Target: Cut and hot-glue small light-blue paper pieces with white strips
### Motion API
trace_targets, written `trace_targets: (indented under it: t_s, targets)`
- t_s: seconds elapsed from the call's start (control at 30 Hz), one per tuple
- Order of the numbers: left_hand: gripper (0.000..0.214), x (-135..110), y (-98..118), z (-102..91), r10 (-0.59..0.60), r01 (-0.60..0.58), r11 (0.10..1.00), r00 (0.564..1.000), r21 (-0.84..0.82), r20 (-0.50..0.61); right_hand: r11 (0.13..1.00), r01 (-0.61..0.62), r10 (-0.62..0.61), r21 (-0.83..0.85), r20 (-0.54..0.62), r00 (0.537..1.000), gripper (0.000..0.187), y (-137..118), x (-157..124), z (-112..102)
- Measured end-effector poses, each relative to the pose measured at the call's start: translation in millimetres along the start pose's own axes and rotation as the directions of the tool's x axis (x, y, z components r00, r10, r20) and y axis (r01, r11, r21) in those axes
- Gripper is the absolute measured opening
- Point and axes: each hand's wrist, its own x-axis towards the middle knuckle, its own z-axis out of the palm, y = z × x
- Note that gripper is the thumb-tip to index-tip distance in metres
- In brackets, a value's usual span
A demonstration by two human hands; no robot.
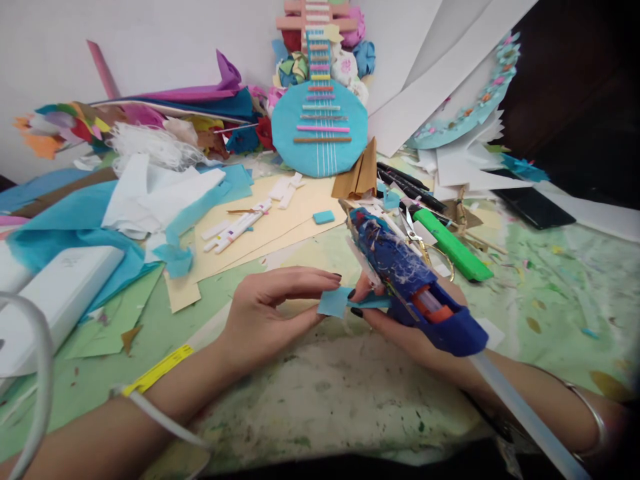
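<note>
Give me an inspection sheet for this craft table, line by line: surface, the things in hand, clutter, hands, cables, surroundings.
Surface: green table, paint-stained, scattered with paper scraps.
Things in hand: small blue paper piece pinched between both hands; blue glue gun, strung with dried glue, glue stick protruding from its back.
Clutter: scissors, green marker, black pens, white markers, tan card sheets, blue tissue paper.
Hands: left hand grips the paper piece by its fingertips; right hand holds the glue gun and touches the paper.
Cables: white cable at the left edge.
Surroundings: blue paper guitar against the wall, white sheets leaning beside it.
</note>
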Motion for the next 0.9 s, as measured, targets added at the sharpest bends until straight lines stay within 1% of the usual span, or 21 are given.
trace_targets:
  t_s: [0.13,0.27,0.4,0.5,0.57,0.7,0.8,0.9]
  targets:
    - [0.019,0.6,1.2,0.5,0.125,-0.127,0.988,0.992,0.093,0.028,0.994,0.073,-0.071,-0.087,0.028,0.997,0.013,-3.0,2.0,-3.0]
    - [0.019,0.0,3.2,-0.2,0.174,-0.175,0.976,0.985,0.131,0.017,0.992,0.116,-0.113,-0.060,0.046,0.993,0.009,-10.8,6.2,-8.1]
    - [0.020,-1.6,4.5,-1.7,0.230,-0.226,0.951,0.973,0.208,0.010,0.990,0.083,-0.076,-0.112,0.069,0.995,0.013,-14.3,9.1,-10.8]
    - [0.022,-2.9,5.7,-2.5,0.261,-0.261,0.935,0.965,0.242,0.032,0.987,0.080,-0.073,-0.142,0.049,0.996,0.010,-10.0,7.3,-9.8]
    - [0.023,-3.0,6.5,-2.7,0.274,-0.276,0.929,0.961,0.247,0.046,0.991,0.070,-0.066,-0.117,0.040,0.997,0.007,-6.3,5.3,-8.4]
    - [0.023,-1.3,7.3,-2.5,0.296,-0.306,0.922,0.952,0.238,0.075,0.998,0.057,-0.058,0.011,0.049,0.997,0.005,-2.7,3.1,-5.9]
    - [0.022,-0.5,7.6,-2.8,0.298,-0.312,0.918,0.950,0.245,0.093,0.999,0.048,-0.046,-0.026,0.044,0.998,0.008,-2.3,2.2,-4.8]
    - [0.022,-1.5,7.8,-3.3,0.302,-0.313,0.918,0.950,0.244,0.082,0.998,0.030,-0.027,-0.060,0.044,0.999,0.007,-2.1,0.8,-4.1]
